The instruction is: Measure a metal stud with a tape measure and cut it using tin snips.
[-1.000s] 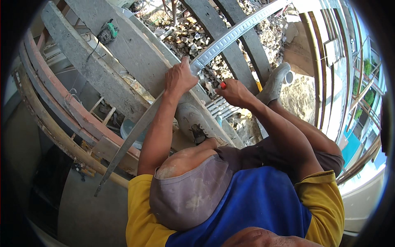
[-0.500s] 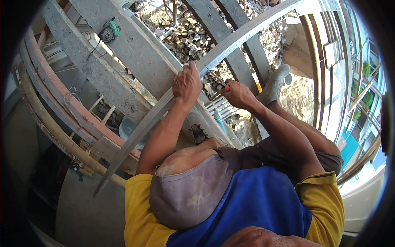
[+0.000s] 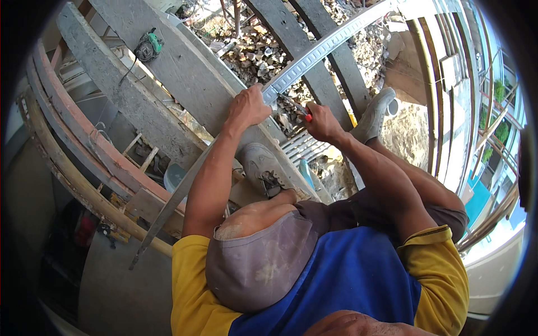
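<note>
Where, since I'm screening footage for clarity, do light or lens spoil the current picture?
Head view: glare washes out the far end of the metal strip; head view: fisheye bending seems to bow the pinkish board, corners black; head view: deep shadow hides detail at lower left; head view: left hand and right hand look fairly sharp.

Grey planks (image 3: 182, 64) above sunlit rubble (image 3: 259, 55)

Head-worn wide fisheye view, facing down from above, left hand (image 3: 248, 108) and right hand (image 3: 324, 122) near mid-frame
</note>
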A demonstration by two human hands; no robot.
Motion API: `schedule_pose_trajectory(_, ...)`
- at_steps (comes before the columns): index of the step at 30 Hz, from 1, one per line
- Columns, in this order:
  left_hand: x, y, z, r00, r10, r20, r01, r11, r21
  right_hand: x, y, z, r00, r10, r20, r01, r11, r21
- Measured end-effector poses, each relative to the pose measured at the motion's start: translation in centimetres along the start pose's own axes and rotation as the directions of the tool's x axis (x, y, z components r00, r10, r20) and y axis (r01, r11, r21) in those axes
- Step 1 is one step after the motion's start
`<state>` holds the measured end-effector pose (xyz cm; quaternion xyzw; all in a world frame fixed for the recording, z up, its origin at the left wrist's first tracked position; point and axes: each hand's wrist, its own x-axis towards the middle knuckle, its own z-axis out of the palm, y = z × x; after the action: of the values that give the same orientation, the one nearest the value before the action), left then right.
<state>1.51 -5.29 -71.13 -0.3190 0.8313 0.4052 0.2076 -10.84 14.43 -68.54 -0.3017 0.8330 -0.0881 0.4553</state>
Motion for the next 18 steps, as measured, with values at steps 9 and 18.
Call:
schedule_pose_trajectory(9, 0.6, -1.2, 0.4, 0.996, 0.038, 0.077, -0.023, 0.984, -0.177, 2.3, 1.5, -0.2, 0.965, -0.26, -0.024, 0.261, 0.965, 0.031)
schedule_pose_trajectory(18, -1.7, 2.3, -0.2, 0.989, -0.149, -0.008, 0.149, 0.989, -0.009, -2.4, -3.2, -1.4, 0.993, 0.077, 0.086, -0.078, 0.997, 0.014)
